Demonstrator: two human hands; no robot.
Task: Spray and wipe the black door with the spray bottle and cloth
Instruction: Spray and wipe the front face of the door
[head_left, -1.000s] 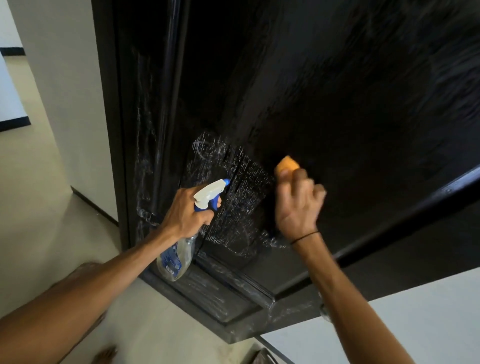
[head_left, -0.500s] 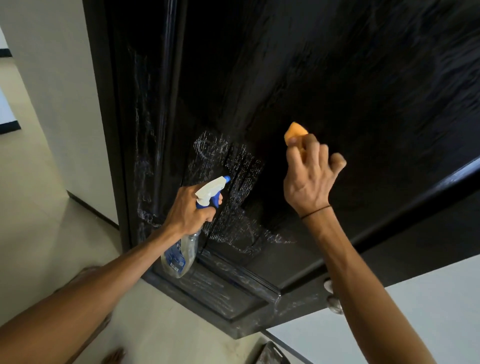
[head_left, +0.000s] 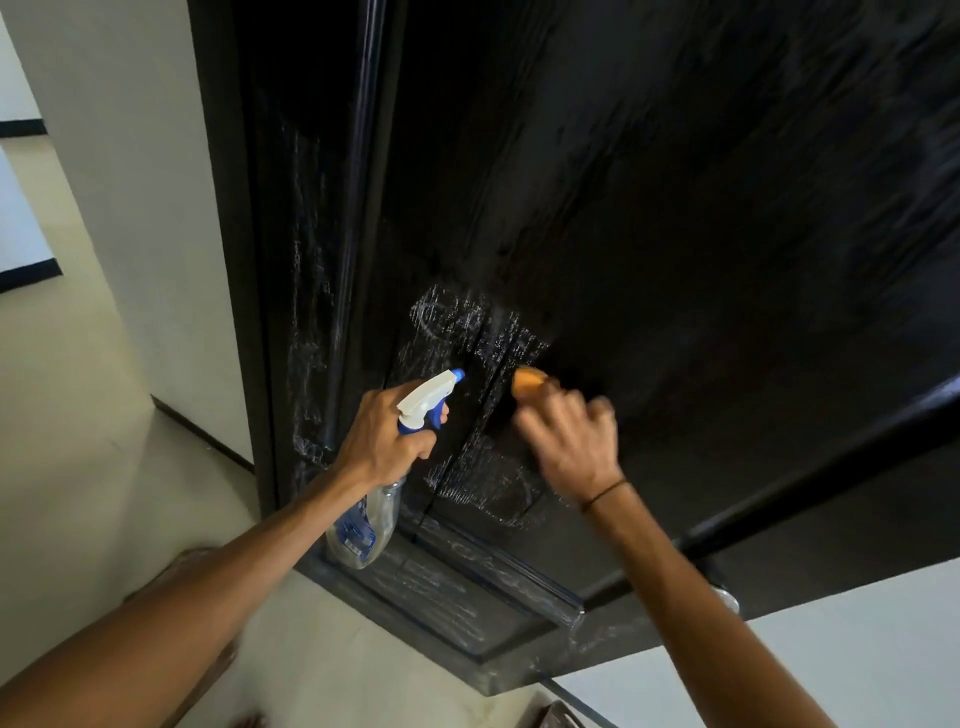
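here left hand (head_left: 387, 441) grips spray bottle (head_left: 363, 525); right hand's (head_left: 571, 447) grip clutches cloth (head_left: 527, 382) on door (head_left: 675, 208)

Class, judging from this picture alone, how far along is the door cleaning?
Done: spray has gone on, with whitish residue on the black wooden door. In hand: the right hand rubs an orange cloth there, while the left hand holds the clear, white-nozzled spray bottle. Left: streaks beside the frame and on the bottom panel.

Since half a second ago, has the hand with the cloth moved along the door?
Yes. The right hand with the cloth has come down and left, back to the white streaks on the door.
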